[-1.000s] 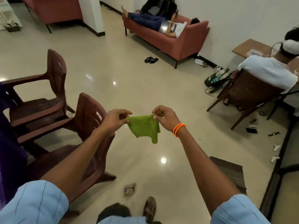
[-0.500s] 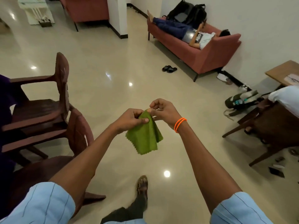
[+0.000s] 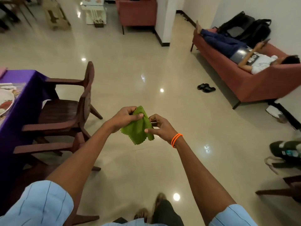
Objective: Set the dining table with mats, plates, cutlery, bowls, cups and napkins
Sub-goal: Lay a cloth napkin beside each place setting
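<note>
At the far left, a table point(image 3: 19, 88) under a purple cloth is seen, with a plate point(image 3: 5, 100) on a mat point(image 3: 14, 86) at its edge. Just right of it, two brown chairs point(image 3: 65, 111) are drawn up.

In the middle, well apart from the table and above bare floor, a green napkin point(image 3: 138, 129) is held in the air. Its upper fold is pinched by the left hand point(image 3: 125, 116), thumb pressed on the cloth. Its right edge is pinched between thumb and fingertips of the right hand point(image 3: 160, 126), which wears orange bands point(image 3: 176, 140). The zigzag hem hangs loose below.

The step in hand is judged to be folding the napkin. It would be done well if the edges were matched before the crease is pressed, with one pinch kept firm while the other is slid along the fold. The napkin should then be carried left and laid beside the plate; a fold made in mid-air may slacken if either pinch is eased.

At the far right, a person lies on a red sofa point(image 3: 260, 82).
</note>
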